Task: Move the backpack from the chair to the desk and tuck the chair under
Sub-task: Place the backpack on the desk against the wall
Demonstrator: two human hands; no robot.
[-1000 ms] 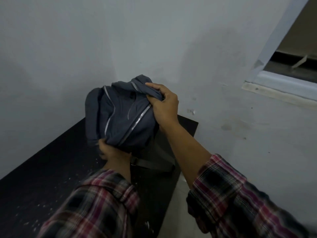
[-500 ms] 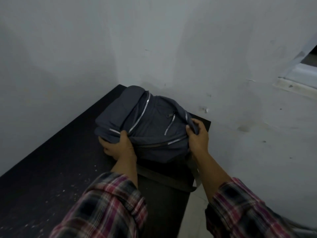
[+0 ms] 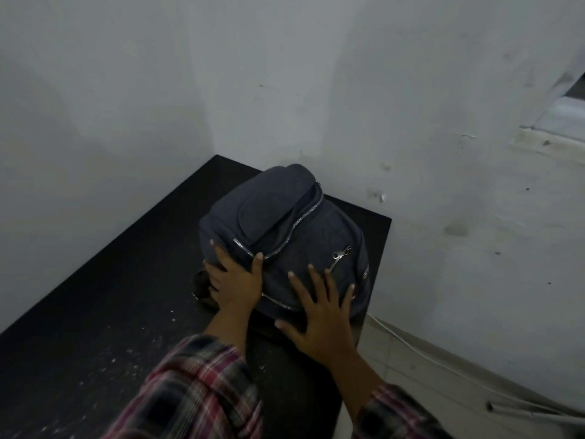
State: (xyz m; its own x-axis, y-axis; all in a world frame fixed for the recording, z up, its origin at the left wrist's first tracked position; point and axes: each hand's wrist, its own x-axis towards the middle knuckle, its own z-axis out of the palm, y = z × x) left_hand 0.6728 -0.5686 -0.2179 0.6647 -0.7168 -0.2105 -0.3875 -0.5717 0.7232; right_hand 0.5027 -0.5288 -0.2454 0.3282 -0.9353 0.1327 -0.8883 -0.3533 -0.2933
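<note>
Both hands lie flat on the near face of the bag, neither one clenched round anything: the left hand (image 3: 235,280) is spread over its lower left corner with the thumb up along a zip, and the right hand (image 3: 319,315) rests palm-down with fingers splayed on its lower front. My reading is that they are patting it steady, not carrying it.

Around them, pale, scuffed plaster walls (image 3: 126,90) meet in a corner, with a window ledge (image 3: 550,144) at the right edge. Into that corner runs the black flat-topped bench (image 3: 104,289), its surface speckled with pale crumbs or dust. Light floor tiles (image 3: 411,369) show beyond its right end, with a white cable (image 3: 408,343) trailing along the skirting.

A slumped dark grey fabric backpack with silver zips (image 3: 278,223) sits on the far right end of the bench, close to the wall corner, probably put there so it cannot slide off. A dark strap (image 3: 202,285) pokes out beneath the left hand.

No chair is in view, so tucking it under seems to be what remains.
</note>
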